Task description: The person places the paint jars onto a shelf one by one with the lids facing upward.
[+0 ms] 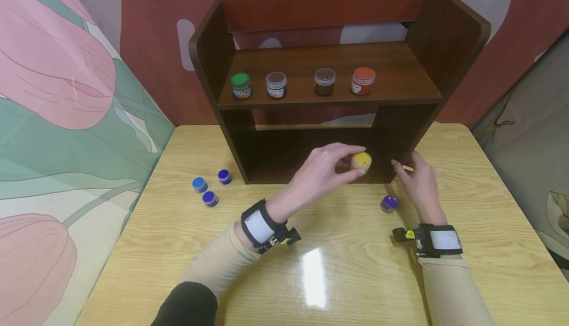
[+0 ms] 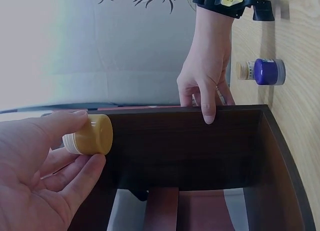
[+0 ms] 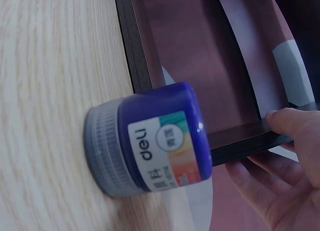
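Observation:
My left hand [image 1: 316, 170] pinches a small paint jar with yellow paint [image 1: 361, 161] between thumb and fingers, in front of the lower compartment of a dark brown wooden shelf [image 1: 302, 58]. The left wrist view shows this yellow jar [image 2: 98, 134] tipped onto its side in that view, beyond the shelf's edge. On the right, my right hand [image 1: 420, 185] grips the front edge of the shelf's side panel, thumb inside and fingers outside. Close beside that hand, a purple paint jar [image 1: 389, 204] stands on the table; its "deli" label [image 3: 155, 151] shows in the right wrist view.
On the upper board stand a green jar [image 1: 241, 86], two dark jars, one of them [image 1: 324, 82] nearer the middle, and a red jar [image 1: 362, 81]. Left of the shelf, a light blue jar [image 1: 200, 184] and two dark blue jars sit on the wooden table [image 1: 355, 276].

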Available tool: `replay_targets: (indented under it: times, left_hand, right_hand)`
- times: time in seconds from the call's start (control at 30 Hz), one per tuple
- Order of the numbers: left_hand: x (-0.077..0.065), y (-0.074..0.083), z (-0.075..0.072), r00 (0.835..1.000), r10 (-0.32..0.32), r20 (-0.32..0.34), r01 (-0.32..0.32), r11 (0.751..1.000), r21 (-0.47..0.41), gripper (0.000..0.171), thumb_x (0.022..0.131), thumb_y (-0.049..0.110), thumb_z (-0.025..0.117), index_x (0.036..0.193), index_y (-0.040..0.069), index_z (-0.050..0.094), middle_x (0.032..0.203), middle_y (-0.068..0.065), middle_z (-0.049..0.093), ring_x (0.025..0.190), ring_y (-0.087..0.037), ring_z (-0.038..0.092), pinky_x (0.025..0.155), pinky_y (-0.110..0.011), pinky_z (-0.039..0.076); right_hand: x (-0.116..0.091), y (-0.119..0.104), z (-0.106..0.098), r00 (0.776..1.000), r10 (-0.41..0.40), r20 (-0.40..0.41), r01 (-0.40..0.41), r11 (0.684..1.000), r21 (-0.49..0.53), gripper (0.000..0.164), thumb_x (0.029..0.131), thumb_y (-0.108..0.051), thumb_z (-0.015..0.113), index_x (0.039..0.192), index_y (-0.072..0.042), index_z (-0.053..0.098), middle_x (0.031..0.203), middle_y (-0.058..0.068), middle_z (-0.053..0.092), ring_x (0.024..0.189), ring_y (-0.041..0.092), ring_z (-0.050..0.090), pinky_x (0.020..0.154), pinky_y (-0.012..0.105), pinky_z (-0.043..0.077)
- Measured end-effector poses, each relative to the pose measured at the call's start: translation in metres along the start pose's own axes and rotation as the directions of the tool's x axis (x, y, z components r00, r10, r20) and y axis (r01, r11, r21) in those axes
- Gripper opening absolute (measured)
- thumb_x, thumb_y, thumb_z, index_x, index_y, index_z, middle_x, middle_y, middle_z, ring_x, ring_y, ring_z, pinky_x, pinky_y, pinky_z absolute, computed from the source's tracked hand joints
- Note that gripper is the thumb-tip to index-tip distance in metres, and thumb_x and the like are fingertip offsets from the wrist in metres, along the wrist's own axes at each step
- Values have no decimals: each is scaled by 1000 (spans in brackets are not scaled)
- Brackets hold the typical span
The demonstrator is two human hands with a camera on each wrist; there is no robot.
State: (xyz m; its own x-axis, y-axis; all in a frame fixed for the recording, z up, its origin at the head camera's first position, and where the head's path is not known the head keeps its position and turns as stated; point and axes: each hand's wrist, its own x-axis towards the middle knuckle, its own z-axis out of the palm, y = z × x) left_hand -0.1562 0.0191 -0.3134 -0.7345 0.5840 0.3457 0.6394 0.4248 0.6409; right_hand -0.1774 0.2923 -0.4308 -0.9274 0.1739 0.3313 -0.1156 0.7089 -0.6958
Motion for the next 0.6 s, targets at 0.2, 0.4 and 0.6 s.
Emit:
replay_targets:
  times: [0.2, 0.4, 0.6]
  left_hand:
    - [2, 2, -2, 1000, 17, -12, -17, 1000, 2, 45, 92, 28, 72, 133, 12, 63, 120, -2, 70, 97, -2, 69, 80, -3, 51]
    - [4, 4, -3, 1000, 19, -17, -19, 1000, -6, 45, 92, 28, 72, 133, 10, 63, 121, -2, 69, 97, -4, 70, 81, -3, 51]
    - [4, 6, -4, 1000, 17, -17, -18, 1000, -13, 45, 92, 28, 72, 132, 10, 63, 120, -2, 69, 97, -4, 70, 81, -4, 52]
  right_hand:
    - [0, 1, 1, 1000, -10, -9, 10, 1000, 9, 33, 99, -24, 61, 118, 3, 60, 114, 27, 70, 109, 47, 67, 82, 47, 56]
    - [0, 2, 2, 1000, -15, -19, 15, 1000, 2, 32, 99, -23, 62, 117, 3, 60, 112, 27, 70, 107, 45, 69, 81, 47, 56]
    - [1, 1, 2, 1000, -17, -13, 17, 1000, 5, 32, 99, -23, 61, 118, 4, 60, 113, 27, 70, 108, 46, 68, 82, 48, 56]
